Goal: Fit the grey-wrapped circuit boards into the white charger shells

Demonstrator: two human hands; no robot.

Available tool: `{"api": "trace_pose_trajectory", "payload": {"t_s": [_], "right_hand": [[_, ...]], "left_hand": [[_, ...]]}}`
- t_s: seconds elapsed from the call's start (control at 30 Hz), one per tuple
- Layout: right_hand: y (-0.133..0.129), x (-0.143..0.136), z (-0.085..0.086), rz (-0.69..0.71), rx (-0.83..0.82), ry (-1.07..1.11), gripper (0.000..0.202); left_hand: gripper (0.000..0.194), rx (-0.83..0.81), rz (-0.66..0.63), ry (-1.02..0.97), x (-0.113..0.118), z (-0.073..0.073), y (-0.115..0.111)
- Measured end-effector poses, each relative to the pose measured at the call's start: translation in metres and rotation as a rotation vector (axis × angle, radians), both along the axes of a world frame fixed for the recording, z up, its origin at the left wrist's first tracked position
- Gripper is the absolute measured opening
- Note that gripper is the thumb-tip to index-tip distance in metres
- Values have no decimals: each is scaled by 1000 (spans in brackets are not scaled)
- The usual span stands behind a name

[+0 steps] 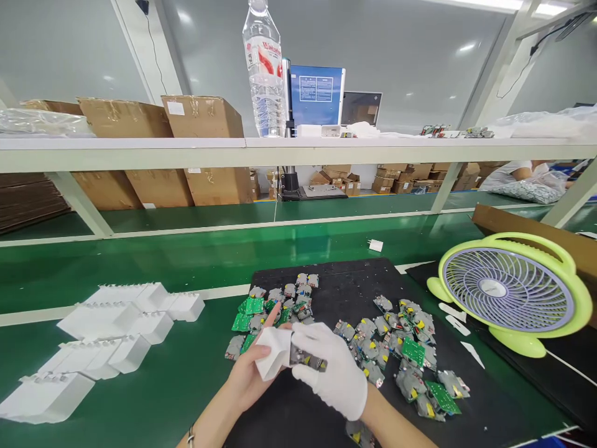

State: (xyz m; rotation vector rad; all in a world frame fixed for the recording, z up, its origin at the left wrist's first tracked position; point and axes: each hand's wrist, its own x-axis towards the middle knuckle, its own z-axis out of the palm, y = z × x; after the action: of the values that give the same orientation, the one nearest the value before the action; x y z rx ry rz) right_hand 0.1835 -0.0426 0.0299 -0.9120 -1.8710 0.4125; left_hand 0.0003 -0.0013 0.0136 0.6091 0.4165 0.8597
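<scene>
In my bare left hand (246, 381) is a white plastic housing (274, 354), tilted, the fingers closed around it. My right hand (334, 373), in a white glove, grips a small grey circuit module (305, 359) by its end, right at the housing's opening. How far the module sits inside cannot be seen. Beyond my hands on the black mat (347, 283) lies a cluster of grey and green circuit modules (284, 298). A larger heap of modules (396, 336) is spread to the right. Rows of white housings (112, 320) stand at the left on the green table (177, 379).
A lime-green fan (508, 289) stands at the right, near white scraps (457, 320). A white plug adapter (375, 245) lies beyond the mat. A shelf (298, 157) crosses ahead, carrying a water bottle (263, 81). Cardboard boxes (200, 118) and another person's arm (522, 172) are behind.
</scene>
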Motion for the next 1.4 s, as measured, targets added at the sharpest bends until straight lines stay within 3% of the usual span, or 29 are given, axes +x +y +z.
{"api": "trace_pose_trajectory", "payload": {"t_s": [0.13,0.27,0.37,0.47,0.63,0.8,0.93,1.07,1.17,1.27,1.4], "right_hand": [[3,11,1,3,-429,234,49],[10,11,-2,226,-645,249,56],[13,9,-1,366,-661,202,48],[14,10,0,406,-677,205,45],[19,6,-11,263,-724,451,44],[25,3,-21,120,-659,721,55],[22,0,-18,138,-649,820,54],[16,-12,-18,239,-711,836,49],[15,-20,-24,236,-711,867,50],[15,-24,-30,217,-694,864,50],[16,-25,-38,233,-697,892,85]], "left_hand": [[83,-80,-86,-63,2,-5,-1],[78,-106,-165,-71,5,-5,-5],[76,-96,-215,-33,6,-5,-8],[70,-94,-233,8,8,-5,-9],[49,-57,-97,155,6,2,0],[35,75,168,279,-2,4,14],[20,182,182,368,-4,-4,10],[44,298,244,443,0,-6,-6],[59,530,307,639,4,-2,-12],[68,689,276,776,7,0,-13],[90,655,201,685,12,-6,-14]]}}
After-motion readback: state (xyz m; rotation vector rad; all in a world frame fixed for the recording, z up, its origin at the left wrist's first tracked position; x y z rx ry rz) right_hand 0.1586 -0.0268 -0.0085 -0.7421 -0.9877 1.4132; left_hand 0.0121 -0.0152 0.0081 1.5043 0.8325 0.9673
